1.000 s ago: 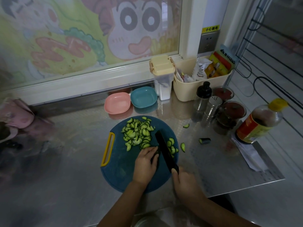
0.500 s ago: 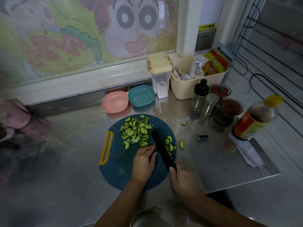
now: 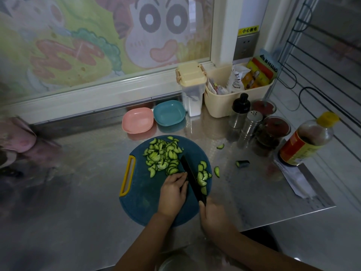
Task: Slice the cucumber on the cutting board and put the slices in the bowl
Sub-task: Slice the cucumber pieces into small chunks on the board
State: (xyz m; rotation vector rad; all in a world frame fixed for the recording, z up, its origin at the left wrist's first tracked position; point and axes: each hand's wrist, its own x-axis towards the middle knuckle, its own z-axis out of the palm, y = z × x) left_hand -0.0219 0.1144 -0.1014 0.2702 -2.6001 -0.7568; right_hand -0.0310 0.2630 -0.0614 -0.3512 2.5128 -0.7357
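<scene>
Head view, slicing stage near its end. Round blue cutting board (image 3: pixel 142 194) flat on steel tabletop (image 3: pixel 88 182), yellow handle to the left. Large heap of half-moon cucumber slices (image 3: pixel 163 155) on the far part of the board, with a smaller cluster (image 3: pixel 202 175) just right of the blade. Black knife (image 3: pixel 192 177) lying diagonally across the board, tip toward the heap. Right hand (image 3: pixel 213 218) with fingers wrapped round the knife handle at the near edge of the board. Left hand (image 3: pixel 172 192) knuckles up, fingers curled, fingertips beside the left face of the blade and touching the near edge of the heap; any uncut piece beneath hidden, so content of that grip not determinable. Stray slice (image 3: pixel 216 171) just off the board's right rim, another farther back, and a dark cucumber end (image 3: pixel 242 163) on the tabletop to the right. Pink bowl (image 3: pixel 137 120) and teal bowl (image 3: pixel 169 112) side by side beyond the board, both without slices. Judged progress: cutting almost or wholly finished; transfer of slices to a bowl, stray pieces included, not yet begun
</scene>
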